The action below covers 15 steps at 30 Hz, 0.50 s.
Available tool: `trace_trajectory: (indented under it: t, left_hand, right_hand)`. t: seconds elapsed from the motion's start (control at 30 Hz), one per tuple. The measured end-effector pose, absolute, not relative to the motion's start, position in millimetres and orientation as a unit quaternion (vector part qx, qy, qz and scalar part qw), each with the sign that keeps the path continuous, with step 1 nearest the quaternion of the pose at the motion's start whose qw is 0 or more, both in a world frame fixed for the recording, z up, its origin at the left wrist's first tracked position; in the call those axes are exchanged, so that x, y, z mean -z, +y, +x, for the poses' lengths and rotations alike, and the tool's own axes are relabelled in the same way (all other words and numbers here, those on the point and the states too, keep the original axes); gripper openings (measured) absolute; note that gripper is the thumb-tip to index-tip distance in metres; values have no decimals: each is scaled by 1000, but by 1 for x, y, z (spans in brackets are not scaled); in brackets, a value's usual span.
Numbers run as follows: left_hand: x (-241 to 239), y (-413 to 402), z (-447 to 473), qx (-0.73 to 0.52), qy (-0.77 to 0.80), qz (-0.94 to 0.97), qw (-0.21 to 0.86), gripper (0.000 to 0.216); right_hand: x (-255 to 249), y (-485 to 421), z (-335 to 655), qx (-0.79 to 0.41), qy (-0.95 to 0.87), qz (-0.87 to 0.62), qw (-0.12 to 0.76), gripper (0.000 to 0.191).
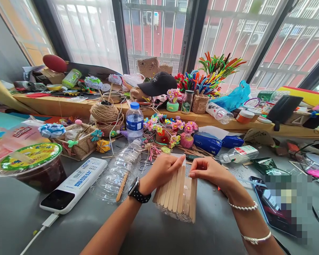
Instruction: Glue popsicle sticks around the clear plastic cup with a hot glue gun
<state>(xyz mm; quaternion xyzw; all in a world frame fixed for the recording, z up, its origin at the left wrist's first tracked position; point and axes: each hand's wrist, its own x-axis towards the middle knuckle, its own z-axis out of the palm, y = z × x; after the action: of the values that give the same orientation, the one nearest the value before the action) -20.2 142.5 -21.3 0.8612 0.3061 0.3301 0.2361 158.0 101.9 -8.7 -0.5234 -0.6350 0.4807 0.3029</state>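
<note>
A clear plastic piece clad in a row of wooden craft sticks stands on the grey table in front of me. My left hand, with a black watch on its wrist, curls round the top left of the sticks, thumb pressed on one stick. My right hand, with silver bracelets on its wrist, pinches the top of the sticks at the right side. A cut clear plastic bottle lies on its side left of my left hand, with one wooden stick on it.
A white power bank with cable and a lidded bowl lie at left. A phone lies at right. Behind are a water bottle, twine spool, scissors, pipe-cleaner flowers, tissue packs and a cluttered wooden sill.
</note>
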Motion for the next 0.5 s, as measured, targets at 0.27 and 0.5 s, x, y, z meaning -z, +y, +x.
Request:
trace_trajectory:
  t: [0.27,0.5]
  left_hand:
    - [22,144,-20,-331,312,857,241,46]
    - [21,143,-20,-331,313,857,241,45]
  right_hand:
    - [10,102,158,-483,-642,-520,293,26]
    - [10,102,158,-481,-645,-518,291,29]
